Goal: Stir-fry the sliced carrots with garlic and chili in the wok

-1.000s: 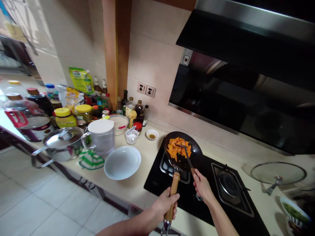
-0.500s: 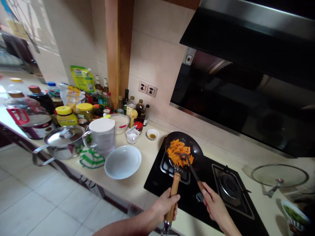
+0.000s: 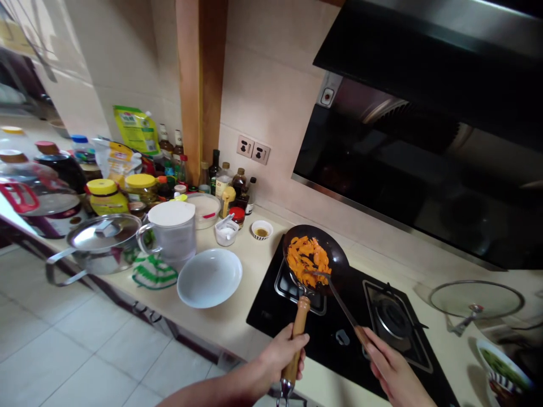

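Note:
A dark wok (image 3: 339, 257) sits on the left burner of the black gas stove (image 3: 265, 316). Orange slices, which look like carrot (image 3: 307, 254), lie in a heap inside it. My left hand (image 3: 286, 353) is wrapped round the wok's wooden handle (image 3: 300, 319). In my right hand (image 3: 392, 364) is a spatula (image 3: 345, 305) with a wooden grip and a dark metal shaft. Its blade touches the near edge of the slices, partly hidden among them. Left of the stove stands a pale, wide bowl (image 3: 210, 278) with nothing in it.
A small striped dish (image 3: 262, 230), a lidded pitcher (image 3: 173, 232), a steel pot (image 3: 104, 246) and several bottles (image 3: 240, 183) line the left counter. Right of the stove are a glass lid (image 3: 475, 299) and a bowl of green food (image 3: 503, 362). The range hood (image 3: 390, 169) hangs above.
My right hand has moved right and down, drawing the spatula blade towards the near side of the wok. The slices have shifted. My left hand keeps its hold on the handle.

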`<state>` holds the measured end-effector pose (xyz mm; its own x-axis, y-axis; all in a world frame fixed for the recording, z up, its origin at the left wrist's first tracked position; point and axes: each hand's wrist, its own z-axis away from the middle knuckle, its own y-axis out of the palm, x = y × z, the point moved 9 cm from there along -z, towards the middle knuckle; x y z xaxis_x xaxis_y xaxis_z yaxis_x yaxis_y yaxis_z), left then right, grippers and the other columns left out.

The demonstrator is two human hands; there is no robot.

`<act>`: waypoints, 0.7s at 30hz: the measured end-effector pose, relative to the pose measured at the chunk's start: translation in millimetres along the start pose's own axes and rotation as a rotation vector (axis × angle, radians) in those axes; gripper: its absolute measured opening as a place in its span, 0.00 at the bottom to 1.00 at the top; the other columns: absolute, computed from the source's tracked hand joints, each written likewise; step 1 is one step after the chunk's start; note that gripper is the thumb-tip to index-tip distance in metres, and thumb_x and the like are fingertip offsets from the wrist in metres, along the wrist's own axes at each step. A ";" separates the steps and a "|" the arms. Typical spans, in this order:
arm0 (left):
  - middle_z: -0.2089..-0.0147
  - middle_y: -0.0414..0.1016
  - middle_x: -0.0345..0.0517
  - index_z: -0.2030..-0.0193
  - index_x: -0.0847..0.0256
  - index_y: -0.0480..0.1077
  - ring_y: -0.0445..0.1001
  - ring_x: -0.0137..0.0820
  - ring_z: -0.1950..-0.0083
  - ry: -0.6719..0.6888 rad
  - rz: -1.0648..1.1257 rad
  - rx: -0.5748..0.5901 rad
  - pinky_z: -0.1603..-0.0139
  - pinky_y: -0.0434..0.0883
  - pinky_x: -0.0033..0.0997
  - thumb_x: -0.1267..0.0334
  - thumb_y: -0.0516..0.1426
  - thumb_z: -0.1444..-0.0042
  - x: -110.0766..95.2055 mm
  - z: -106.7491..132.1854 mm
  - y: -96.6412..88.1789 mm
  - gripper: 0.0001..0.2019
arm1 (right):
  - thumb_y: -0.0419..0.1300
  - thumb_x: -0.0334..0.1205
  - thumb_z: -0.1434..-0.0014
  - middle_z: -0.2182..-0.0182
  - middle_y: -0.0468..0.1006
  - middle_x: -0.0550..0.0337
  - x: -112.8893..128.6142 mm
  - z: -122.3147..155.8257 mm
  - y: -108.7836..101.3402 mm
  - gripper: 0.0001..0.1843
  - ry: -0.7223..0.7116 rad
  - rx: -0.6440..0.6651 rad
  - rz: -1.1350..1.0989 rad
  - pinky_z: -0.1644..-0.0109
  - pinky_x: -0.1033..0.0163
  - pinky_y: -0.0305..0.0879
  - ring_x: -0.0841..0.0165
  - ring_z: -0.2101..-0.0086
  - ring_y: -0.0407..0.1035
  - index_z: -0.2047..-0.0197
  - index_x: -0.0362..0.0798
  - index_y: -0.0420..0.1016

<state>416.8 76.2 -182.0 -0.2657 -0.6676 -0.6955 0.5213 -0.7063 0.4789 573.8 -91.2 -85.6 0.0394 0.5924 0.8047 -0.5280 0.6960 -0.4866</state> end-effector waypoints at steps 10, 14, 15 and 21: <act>0.80 0.62 0.30 0.63 0.56 0.53 0.61 0.22 0.82 0.025 0.010 -0.002 0.81 0.61 0.22 0.51 0.58 0.50 -1.7 1.4 2.8 0.18 | 0.55 0.52 0.47 0.85 0.59 0.71 34.0 -23.1 45.5 0.37 -0.004 0.012 -0.040 0.85 0.72 0.39 0.78 0.87 0.49 0.36 0.48 0.56; 0.81 0.61 0.30 0.63 0.56 0.53 0.61 0.22 0.82 0.034 0.017 -0.002 0.81 0.61 0.23 0.51 0.58 0.50 -4.2 5.0 2.7 0.18 | 0.53 0.47 0.43 0.84 0.59 0.72 73.5 -49.0 71.2 0.33 -0.065 -0.003 -0.126 0.84 0.75 0.41 0.79 0.86 0.50 0.36 0.48 0.55; 0.81 0.62 0.30 0.63 0.56 0.53 0.62 0.23 0.82 0.037 0.018 -0.002 0.81 0.62 0.23 0.50 0.58 0.50 -4.4 5.2 2.5 0.18 | 0.53 0.47 0.43 0.84 0.58 0.72 77.1 -52.0 74.5 0.33 -0.069 -0.009 -0.133 0.85 0.75 0.41 0.79 0.87 0.49 0.36 0.48 0.54; 0.80 0.63 0.31 0.61 0.56 0.53 0.63 0.24 0.82 0.024 0.029 0.013 0.80 0.64 0.25 0.49 0.58 0.50 -0.4 3.9 1.2 0.20 | 0.56 0.52 0.46 0.85 0.59 0.72 46.5 -23.1 66.9 0.37 -0.005 0.049 -0.068 0.86 0.74 0.38 0.79 0.88 0.48 0.36 0.49 0.56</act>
<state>414.3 74.6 -179.1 -0.2315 -0.6822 -0.6936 0.5176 -0.6900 0.5059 559.9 -7.7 -88.6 0.0721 0.5426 0.8369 -0.5654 0.7135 -0.4138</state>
